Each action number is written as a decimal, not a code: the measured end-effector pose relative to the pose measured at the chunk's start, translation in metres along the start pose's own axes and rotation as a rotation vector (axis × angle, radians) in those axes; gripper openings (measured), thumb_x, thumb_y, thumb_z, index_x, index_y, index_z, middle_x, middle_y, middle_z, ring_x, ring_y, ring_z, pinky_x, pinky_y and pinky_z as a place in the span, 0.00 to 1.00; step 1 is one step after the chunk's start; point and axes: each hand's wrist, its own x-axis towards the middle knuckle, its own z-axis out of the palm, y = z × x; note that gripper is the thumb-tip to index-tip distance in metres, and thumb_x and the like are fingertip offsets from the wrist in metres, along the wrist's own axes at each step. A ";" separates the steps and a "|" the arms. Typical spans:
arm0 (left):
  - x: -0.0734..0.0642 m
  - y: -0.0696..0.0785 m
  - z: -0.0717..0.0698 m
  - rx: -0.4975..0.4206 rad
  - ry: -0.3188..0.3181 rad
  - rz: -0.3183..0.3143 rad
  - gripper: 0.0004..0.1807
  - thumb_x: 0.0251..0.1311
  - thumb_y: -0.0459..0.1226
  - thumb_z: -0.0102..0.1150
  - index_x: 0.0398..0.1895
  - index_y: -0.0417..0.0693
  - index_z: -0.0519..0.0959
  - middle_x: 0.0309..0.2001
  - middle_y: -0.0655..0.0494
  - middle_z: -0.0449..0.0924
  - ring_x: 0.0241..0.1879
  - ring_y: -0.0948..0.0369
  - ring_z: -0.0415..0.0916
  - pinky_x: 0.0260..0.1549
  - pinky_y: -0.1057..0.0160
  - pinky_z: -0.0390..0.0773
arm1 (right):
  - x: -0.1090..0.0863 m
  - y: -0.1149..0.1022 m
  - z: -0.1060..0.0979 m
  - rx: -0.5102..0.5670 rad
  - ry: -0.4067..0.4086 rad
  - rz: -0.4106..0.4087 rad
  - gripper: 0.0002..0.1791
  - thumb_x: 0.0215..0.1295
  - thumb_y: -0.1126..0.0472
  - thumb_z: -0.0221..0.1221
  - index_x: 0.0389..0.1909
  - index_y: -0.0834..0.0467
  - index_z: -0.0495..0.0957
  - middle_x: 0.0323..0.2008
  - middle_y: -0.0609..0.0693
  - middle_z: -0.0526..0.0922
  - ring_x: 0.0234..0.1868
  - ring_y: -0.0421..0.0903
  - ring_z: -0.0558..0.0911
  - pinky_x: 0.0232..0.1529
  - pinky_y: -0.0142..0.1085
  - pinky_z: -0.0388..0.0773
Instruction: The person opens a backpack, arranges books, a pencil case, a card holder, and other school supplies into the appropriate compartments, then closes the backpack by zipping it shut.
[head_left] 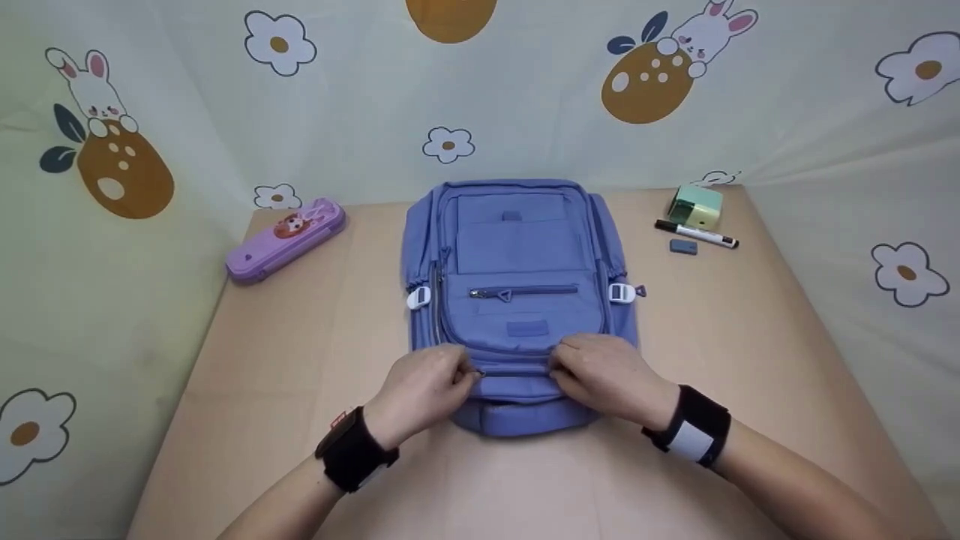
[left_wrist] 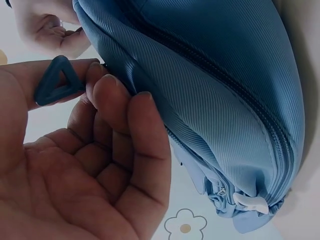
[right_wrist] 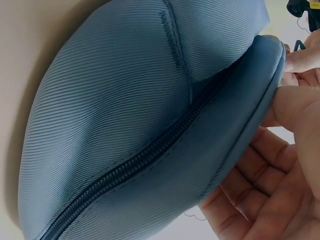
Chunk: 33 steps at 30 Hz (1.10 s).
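Observation:
A blue backpack [head_left: 517,247] lies flat on the table, its front pockets facing up. At its near end, my left hand [head_left: 431,382] pinches a zipper slider between thumb and forefinger; the dark triangular zipper pull [left_wrist: 59,95] sticks out over the finger in the left wrist view. Opposite it, my right hand [head_left: 611,375] pinches the backpack's fabric along the same pocket edge. The right wrist view shows a closed curved zipper [right_wrist: 135,160] below that fold of cloth. The right thumb's tip is partly hidden by the fabric.
A purple pencil case [head_left: 289,241] lies at the back left. At the back right are a green pencil sharpener [head_left: 697,206], a black-and-white marker [head_left: 697,233] and a small blue eraser [head_left: 683,247]. Patterned curtains [head_left: 360,112] enclose the table's back and sides.

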 end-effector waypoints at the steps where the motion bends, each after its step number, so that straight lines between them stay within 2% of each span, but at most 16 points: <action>1: 0.000 -0.001 0.000 0.002 0.003 0.001 0.04 0.64 0.37 0.66 0.31 0.50 0.82 0.28 0.62 0.80 0.26 0.65 0.76 0.25 0.63 0.76 | -0.001 0.002 -0.001 0.009 -0.006 -0.003 0.04 0.65 0.59 0.66 0.36 0.53 0.81 0.32 0.44 0.82 0.34 0.44 0.82 0.35 0.40 0.82; 6: -0.001 -0.002 -0.001 0.009 0.013 0.003 0.05 0.64 0.36 0.67 0.31 0.49 0.81 0.28 0.61 0.80 0.27 0.64 0.76 0.26 0.62 0.77 | -0.009 0.014 -0.008 0.032 -0.042 -0.015 0.06 0.62 0.60 0.70 0.36 0.55 0.84 0.32 0.45 0.81 0.36 0.46 0.81 0.39 0.42 0.80; 11: -0.001 -0.003 -0.001 0.012 -0.005 -0.006 0.07 0.64 0.37 0.67 0.30 0.50 0.80 0.28 0.62 0.78 0.27 0.64 0.75 0.26 0.62 0.76 | -0.018 0.028 -0.011 0.025 -0.055 -0.016 0.05 0.60 0.62 0.72 0.35 0.55 0.86 0.32 0.45 0.80 0.35 0.45 0.79 0.35 0.40 0.79; 16: -0.002 -0.004 0.000 0.018 -0.019 -0.014 0.07 0.64 0.37 0.67 0.29 0.50 0.80 0.26 0.62 0.77 0.26 0.65 0.74 0.25 0.62 0.75 | -0.023 0.035 -0.006 -0.004 -0.044 -0.044 0.04 0.64 0.61 0.69 0.35 0.55 0.84 0.31 0.45 0.80 0.33 0.45 0.78 0.33 0.40 0.77; 20: -0.001 -0.001 0.002 0.027 -0.024 0.007 0.09 0.65 0.37 0.66 0.27 0.49 0.79 0.25 0.62 0.75 0.24 0.65 0.71 0.22 0.62 0.73 | -0.024 0.035 -0.003 -0.038 -0.019 -0.047 0.04 0.66 0.61 0.67 0.35 0.54 0.81 0.31 0.45 0.79 0.33 0.46 0.79 0.33 0.41 0.78; 25: 0.004 0.010 0.007 0.035 -0.032 0.050 0.10 0.66 0.39 0.65 0.27 0.50 0.79 0.23 0.63 0.74 0.22 0.65 0.71 0.21 0.64 0.73 | -0.024 0.033 -0.003 -0.064 -0.026 -0.021 0.04 0.68 0.61 0.65 0.36 0.53 0.79 0.31 0.44 0.79 0.33 0.46 0.79 0.32 0.41 0.77; 33: 0.021 0.035 0.023 0.075 -0.047 0.122 0.09 0.68 0.40 0.62 0.27 0.51 0.80 0.22 0.65 0.73 0.20 0.65 0.70 0.20 0.64 0.74 | -0.021 0.031 -0.004 -0.056 -0.047 0.002 0.04 0.68 0.61 0.65 0.36 0.54 0.80 0.31 0.45 0.79 0.34 0.46 0.79 0.34 0.41 0.78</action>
